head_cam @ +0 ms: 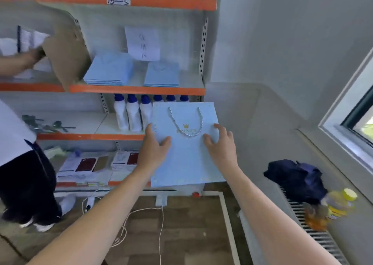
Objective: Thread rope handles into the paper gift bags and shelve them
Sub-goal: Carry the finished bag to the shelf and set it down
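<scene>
Head view: both hands hold a flat light-blue gift bag (186, 155) up before the orange-edged shelves (137, 90). Left hand (154, 145) grips its left edge, thumb curled over the front; right hand (221, 141) grips the right edge the same way. A white rope handle (186, 123) loops down the bag's front. Two stacks of blue bags (109, 71) lie on the middle shelf, near its right end.

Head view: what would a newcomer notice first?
First, the flat light-blue gift bag at centre, rope handle threaded, held by the left hand and right hand. Then two stacks of blue bags on the orange-edged shelf above.
</scene>
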Tool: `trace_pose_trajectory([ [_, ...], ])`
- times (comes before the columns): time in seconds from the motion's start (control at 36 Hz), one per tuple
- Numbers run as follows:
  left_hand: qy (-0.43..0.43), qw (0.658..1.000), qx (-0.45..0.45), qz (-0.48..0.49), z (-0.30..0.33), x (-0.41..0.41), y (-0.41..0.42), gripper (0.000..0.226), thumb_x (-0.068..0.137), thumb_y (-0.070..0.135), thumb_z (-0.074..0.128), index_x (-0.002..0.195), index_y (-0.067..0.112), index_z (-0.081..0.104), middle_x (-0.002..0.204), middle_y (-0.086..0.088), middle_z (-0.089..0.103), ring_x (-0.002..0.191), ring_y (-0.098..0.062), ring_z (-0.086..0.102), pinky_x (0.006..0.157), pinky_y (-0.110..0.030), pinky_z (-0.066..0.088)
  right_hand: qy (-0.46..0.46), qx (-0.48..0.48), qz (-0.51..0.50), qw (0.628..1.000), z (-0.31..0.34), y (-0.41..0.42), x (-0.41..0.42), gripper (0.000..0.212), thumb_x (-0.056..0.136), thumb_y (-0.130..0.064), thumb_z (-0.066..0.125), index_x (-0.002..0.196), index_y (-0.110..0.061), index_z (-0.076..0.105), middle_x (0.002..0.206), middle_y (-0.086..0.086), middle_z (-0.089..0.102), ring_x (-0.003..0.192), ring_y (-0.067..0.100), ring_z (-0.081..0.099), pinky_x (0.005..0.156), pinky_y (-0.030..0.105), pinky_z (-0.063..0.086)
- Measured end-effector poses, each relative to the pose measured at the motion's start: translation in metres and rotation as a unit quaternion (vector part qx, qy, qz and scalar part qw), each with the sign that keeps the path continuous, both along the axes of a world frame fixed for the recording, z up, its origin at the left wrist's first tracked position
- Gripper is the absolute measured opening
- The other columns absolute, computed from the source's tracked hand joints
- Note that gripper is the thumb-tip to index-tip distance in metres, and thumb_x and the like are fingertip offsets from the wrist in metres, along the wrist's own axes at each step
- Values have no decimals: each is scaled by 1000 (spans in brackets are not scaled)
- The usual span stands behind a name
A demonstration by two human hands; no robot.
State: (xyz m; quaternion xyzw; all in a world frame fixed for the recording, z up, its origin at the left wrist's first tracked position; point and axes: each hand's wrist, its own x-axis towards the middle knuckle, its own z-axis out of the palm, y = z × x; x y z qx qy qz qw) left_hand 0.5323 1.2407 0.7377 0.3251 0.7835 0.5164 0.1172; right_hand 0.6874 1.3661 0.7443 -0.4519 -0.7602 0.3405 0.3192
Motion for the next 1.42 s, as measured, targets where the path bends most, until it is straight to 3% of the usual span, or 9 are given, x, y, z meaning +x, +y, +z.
trace_pose_trajectory([
  [0.14, 29, 998, -3, 51, 17, -30, 54, 69, 85, 34, 67, 143, 17, 34, 135, -3, 51, 121, -21, 52, 99, -42, 45, 9, 4, 36, 999, 14, 69, -45, 50, 94, -36, 57, 140, -25, 43, 128, 5, 45, 79, 13, 46, 77, 27, 35],
  [0.31, 59, 991, -74, 98, 29, -69, 107, 60, 86, 36, 67, 136, 18, 41, 114, -6, 46, 95, -25, 54, 78, -30, 41, 9, 4, 75, 997, 20, 130, -94, 51, 95, -27, 56, 144, -20, 41, 132, 10, 40, 84, 26, 53, 76, 27, 37],
  [0.42, 63, 990, -86, 89, 32, -97, 140, 55, 87, 35, 67, 134, 16, 43, 120, -5, 41, 92, -21, 53, 78, -29, 43, -5, 1, 98, 995, 18, 169, -124, 54, 93, -22, 55, 145, -17, 40, 134, 12, 38, 80, 23, 52, 75, 25, 37],
  [0.5, 55, 990, -92, 88, 32, -123, 165, 63, 88, 34, 68, 141, 15, 40, 128, -5, 41, 105, -20, 52, 81, -23, 36, -25, 8, 117, 993, 18, 196, -153, 55, 93, -22, 56, 145, -16, 41, 138, 12, 37, 86, 27, 56, 78, 26, 40],
  [0.61, 55, 991, -90, 80, 30, -172, 195, 67, 80, 45, 70, 136, 15, 47, 129, -7, 51, 115, -24, 56, 85, -29, 45, -52, 26, 127, 990, 16, 230, -200, 57, 91, -27, 57, 145, -18, 41, 143, 7, 35, 111, 29, 56, 91, 34, 45],
  [0.69, 68, 988, -104, 86, 26, -216, 218, 62, 82, 35, 73, 133, 10, 49, 132, -11, 51, 125, -28, 48, 95, -30, 39, -75, 53, 130, 987, 14, 255, -242, 58, 91, -31, 58, 145, -19, 41, 142, 7, 37, 121, 26, 51, 100, 34, 41],
  [0.81, 72, 985, -134, 81, 23, -280, 250, 60, 79, 34, 76, 126, 3, 53, 130, -14, 56, 123, -31, 49, 93, -29, 37, -120, 98, 128, 980, 13, 288, -301, 57, 93, -37, 54, 145, -20, 40, 138, 5, 41, 117, 27, 53, 93, 33, 42],
  [1.08, 98, 978, -181, 39, 34, -409, 329, 80, 82, 40, 73, 144, 6, 38, 144, -17, 44, 134, -33, 36, 108, -33, 28, -204, 122, 109, 965, 15, 358, -429, 54, 93, -45, 49, 139, -18, 39, 126, 8, 40, 109, 32, 55, 85, 38, 46],
  [1.42, 66, 973, -221, 19, 14, -465, 395, 82, 83, 41, 72, 146, 8, 32, 145, -18, 37, 133, -35, 37, 106, -37, 33, -300, 120, 104, 940, -2, 414, -492, 51, 96, -43, 42, 136, -11, 37, 124, 13, 43, 113, 31, 49, 83, 39, 45],
])
